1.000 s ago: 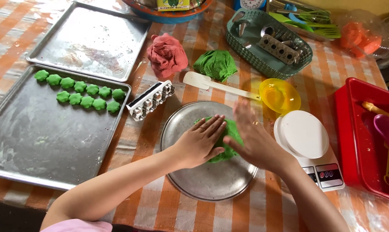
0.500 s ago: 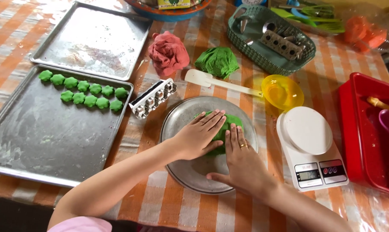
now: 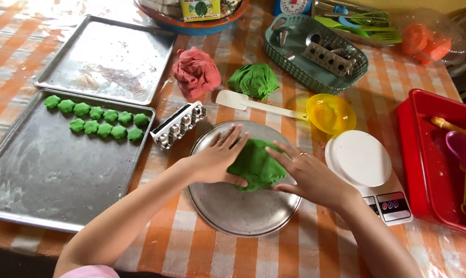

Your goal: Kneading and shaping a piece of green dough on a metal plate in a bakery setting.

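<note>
A flat patch of green dough (image 3: pixel 256 164) lies on a round metal plate (image 3: pixel 238 208) in the middle of the checked table. My left hand (image 3: pixel 217 157) rests on the dough's left side, fingers spread. My right hand (image 3: pixel 305 175), with a ring on one finger, cups its right edge. Neither hand grips anything. A metal cookie cutter block (image 3: pixel 179 125) lies just left of the plate.
A baking tray (image 3: pixel 42 180) at the left holds several green cut cookies (image 3: pixel 96 121); a second tray (image 3: pixel 109 59) sits behind it. Pink dough (image 3: pixel 196 72), green dough (image 3: pixel 253 81), spatula (image 3: pixel 243 103), yellow bowl (image 3: pixel 330 113), white scale (image 3: pixel 369 172), red bin (image 3: pixel 439 164) and green basket (image 3: pixel 315 49) surround the plate.
My right hand came down from above the plate onto the dough's right side. My left hand stayed on the dough, which now looks flatter and wider.
</note>
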